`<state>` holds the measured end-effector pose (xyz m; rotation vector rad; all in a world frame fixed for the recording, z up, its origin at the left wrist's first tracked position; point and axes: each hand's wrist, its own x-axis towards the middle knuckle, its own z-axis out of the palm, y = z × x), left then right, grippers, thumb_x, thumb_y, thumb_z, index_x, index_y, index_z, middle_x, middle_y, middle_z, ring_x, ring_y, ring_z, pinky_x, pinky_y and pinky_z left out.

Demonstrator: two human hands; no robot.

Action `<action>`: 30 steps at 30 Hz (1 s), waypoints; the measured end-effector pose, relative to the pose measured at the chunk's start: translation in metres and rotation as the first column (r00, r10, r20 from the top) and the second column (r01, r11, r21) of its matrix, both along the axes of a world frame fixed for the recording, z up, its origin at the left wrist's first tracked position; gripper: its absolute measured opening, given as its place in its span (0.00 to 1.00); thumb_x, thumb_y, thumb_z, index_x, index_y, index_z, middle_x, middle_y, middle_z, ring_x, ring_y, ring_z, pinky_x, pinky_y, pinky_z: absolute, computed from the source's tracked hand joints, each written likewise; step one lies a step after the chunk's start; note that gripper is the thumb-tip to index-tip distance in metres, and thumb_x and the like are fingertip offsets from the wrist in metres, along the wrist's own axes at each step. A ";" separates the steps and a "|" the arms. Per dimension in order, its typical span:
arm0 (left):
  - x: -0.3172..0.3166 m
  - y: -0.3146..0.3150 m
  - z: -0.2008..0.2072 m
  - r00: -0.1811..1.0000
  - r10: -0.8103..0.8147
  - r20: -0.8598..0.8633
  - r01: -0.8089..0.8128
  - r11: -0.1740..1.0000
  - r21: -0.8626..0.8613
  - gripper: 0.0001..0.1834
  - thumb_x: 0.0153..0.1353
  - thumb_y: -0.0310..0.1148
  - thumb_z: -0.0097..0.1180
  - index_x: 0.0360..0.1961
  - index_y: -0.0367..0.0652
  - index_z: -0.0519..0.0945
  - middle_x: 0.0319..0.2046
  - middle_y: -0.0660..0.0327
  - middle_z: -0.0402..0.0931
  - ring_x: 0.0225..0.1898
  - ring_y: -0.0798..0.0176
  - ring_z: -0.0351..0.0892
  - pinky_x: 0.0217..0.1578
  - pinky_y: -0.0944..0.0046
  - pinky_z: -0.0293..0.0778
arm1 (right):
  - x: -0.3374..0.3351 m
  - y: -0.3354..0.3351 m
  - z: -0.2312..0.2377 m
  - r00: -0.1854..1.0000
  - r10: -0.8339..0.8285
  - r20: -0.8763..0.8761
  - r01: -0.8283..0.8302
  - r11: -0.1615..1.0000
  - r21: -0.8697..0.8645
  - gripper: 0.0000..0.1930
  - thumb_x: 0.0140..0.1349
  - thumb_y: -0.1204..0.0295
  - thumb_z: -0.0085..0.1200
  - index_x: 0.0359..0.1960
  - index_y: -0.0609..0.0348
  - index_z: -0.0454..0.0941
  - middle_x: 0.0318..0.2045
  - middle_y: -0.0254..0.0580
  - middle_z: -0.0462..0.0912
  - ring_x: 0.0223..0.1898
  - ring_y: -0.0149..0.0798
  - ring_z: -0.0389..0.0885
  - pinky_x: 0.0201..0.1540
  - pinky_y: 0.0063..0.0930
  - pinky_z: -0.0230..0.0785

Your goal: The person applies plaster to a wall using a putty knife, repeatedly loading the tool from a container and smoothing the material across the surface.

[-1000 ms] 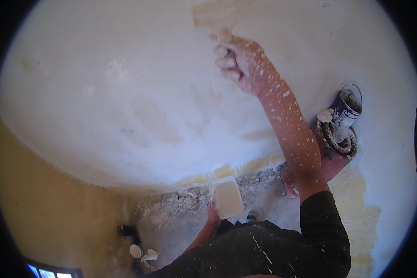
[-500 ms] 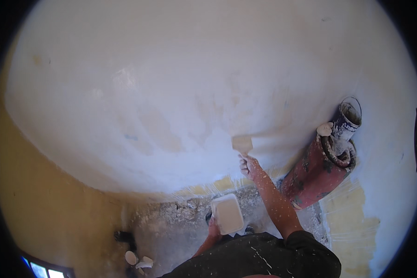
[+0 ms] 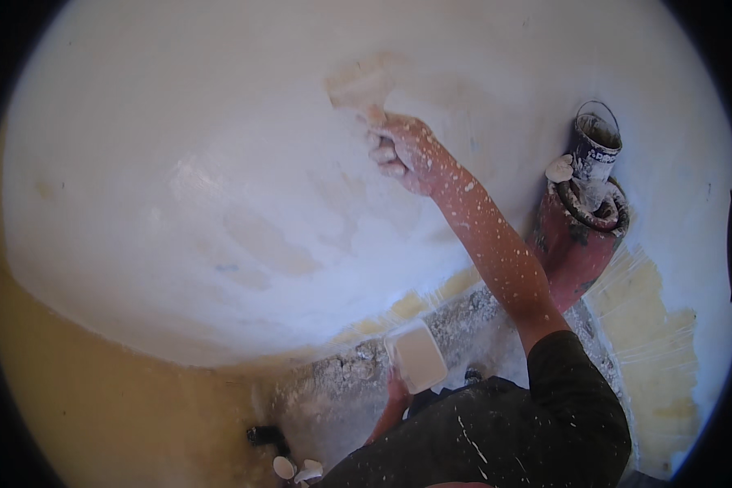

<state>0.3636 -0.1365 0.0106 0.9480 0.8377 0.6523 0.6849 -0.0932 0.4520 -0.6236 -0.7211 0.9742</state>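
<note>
my right hand (image 3: 404,154) is closed around a broad flat spreader (image 3: 358,83), gripped close behind its wide end, likely to steady that edge. the spreader is up ahead of me, over the white-coated wall (image 3: 179,236); i cannot tell whether it touches. my left hand (image 3: 397,388) holds a rectangular white tub (image 3: 393,355) by its near left corner, low in front of me, probably so the pale paste (image 3: 419,356) inside stays put and within reach. the dark bucket (image 3: 596,150) sits atop the red drum (image 3: 572,252), perhaps to keep it raised.
</note>
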 end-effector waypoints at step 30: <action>0.006 0.004 -0.012 1.000 0.021 -0.015 -0.020 0.993 0.113 0.20 0.67 0.41 0.35 0.57 0.44 0.62 0.49 0.57 0.68 0.48 0.58 0.70 0.47 0.56 0.70 | -0.040 0.006 0.046 0.983 0.178 -0.048 -0.165 0.965 0.202 0.08 0.60 0.72 0.46 0.40 0.59 0.68 0.24 0.29 0.66 0.18 0.19 0.60 0.13 0.11 0.50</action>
